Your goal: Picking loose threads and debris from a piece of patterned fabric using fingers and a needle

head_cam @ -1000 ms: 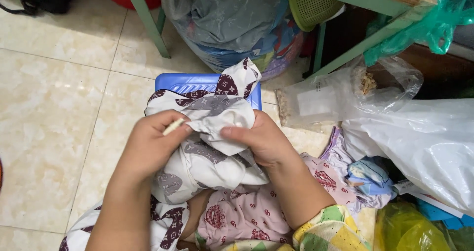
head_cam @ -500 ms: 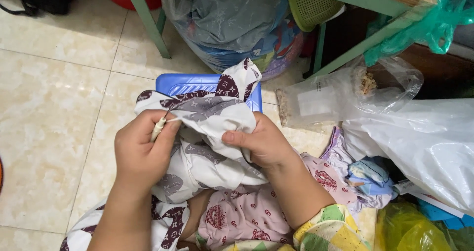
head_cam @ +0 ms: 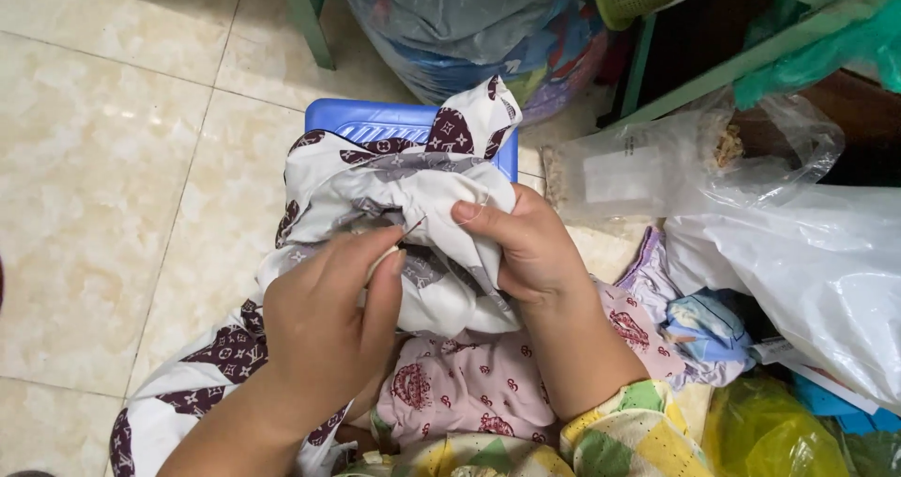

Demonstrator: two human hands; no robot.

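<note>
Since half a second ago the left hand has dropped lower and swung its fingertips toward the right hand, bringing a thin needle-like tool up to the fold of cloth. The left hand is closed — thumb and forefinger pinched on that tool, the other fingers curled in. Just beside it, the right hand is clamped shut on a bunched fold of the white patterned fabric, thumb on top and fingers hidden under the cloth. The fabric lies between and beneath both hands, draped down past the left wrist. Below the right forearm sits a pink printed cloth. Beyond the hands' fingertips, a blue plastic stool shows under the fabric. Off to the right of the right hand lie clear plastic bags — farther still, a green table leg stands on the tiled floor.
</note>
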